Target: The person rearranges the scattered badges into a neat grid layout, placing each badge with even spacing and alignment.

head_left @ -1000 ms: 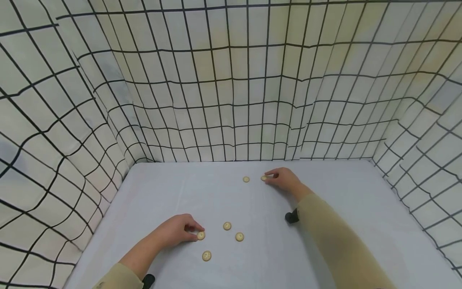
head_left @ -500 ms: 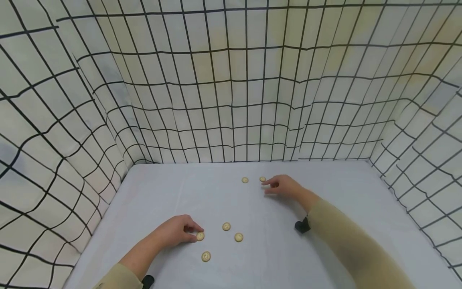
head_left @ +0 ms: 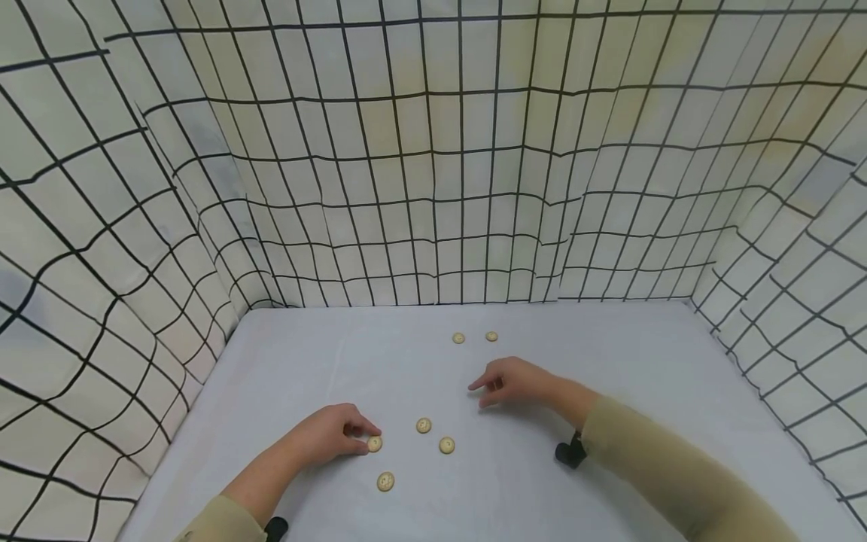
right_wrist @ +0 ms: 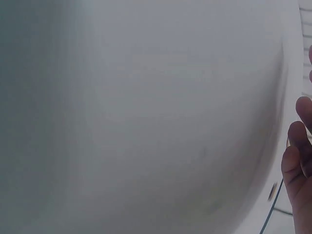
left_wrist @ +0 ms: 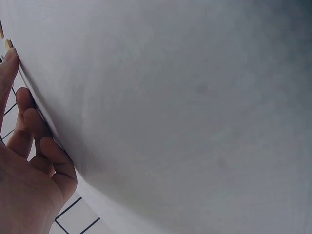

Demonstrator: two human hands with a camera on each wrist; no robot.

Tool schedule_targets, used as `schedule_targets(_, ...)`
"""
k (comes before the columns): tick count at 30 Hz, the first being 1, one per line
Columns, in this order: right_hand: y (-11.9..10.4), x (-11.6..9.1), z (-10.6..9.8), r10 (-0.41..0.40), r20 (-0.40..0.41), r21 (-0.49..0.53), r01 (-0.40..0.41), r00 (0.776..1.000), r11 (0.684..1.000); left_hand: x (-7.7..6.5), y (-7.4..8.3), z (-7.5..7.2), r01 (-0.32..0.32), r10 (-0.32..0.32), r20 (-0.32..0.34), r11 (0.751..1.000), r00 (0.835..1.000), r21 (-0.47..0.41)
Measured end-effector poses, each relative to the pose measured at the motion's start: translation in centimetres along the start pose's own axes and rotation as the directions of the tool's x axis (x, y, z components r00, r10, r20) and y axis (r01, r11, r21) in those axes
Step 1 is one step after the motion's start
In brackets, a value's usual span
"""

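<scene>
- Across the white table (head_left: 643, 354) lie six discs (head_left: 447, 445): two far, four near.
- Near left, the left hand (head_left: 330, 432) pinches one.
- Right of centre, the right hand (head_left: 513, 381) seems free, fingers parted.
- Beyond, gridded wall (head_left: 409, 175).

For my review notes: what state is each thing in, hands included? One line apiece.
Left hand: pinching a round, pale-yellow, button-like disc
Pinched disc: face up
Right hand: holding nothing, touching no disc
Nearest loose disc: lying flat, untouched
Middle-left disc: lying flat, untouched
Middle-right disc: lying flat, untouched
Far-left disc: lying flat, untouched
Far-right disc: lying flat, untouched
</scene>
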State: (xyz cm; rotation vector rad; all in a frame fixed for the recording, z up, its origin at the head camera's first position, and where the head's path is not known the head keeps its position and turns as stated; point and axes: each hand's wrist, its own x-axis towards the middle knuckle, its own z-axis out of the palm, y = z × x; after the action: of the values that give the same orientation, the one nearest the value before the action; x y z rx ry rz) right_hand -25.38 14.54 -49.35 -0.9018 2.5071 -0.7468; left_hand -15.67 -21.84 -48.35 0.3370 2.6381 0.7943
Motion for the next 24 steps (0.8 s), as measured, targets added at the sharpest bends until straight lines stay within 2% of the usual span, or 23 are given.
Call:
schedule_targets(4, -1.3, -0.2, 1.0, -0.064, 0.044, 0.004, 0.064, 0.997, 0.998, 0.0, 0.1, -0.1, 0.004, -0.004, 0.002, 1.0, 1.0, 0.002)
schedule_targets(11, -3.2, -0.4, 2.3, -0.124, 0.108, -0.034, 0.128, 0.986, 0.991, -0.1, 0.2, -0.2, 0.033, -0.033, -0.002, 0.999, 0.999, 0.011)
schedule_targets(24, -4.4, 0.1, 3.8, -0.227, 0.156, -0.145, 0.249, 0.961, 0.957, 0.1, -0.3, 0.1, -0.007, 0.007, -0.004, 1.0, 1.0, 0.002)
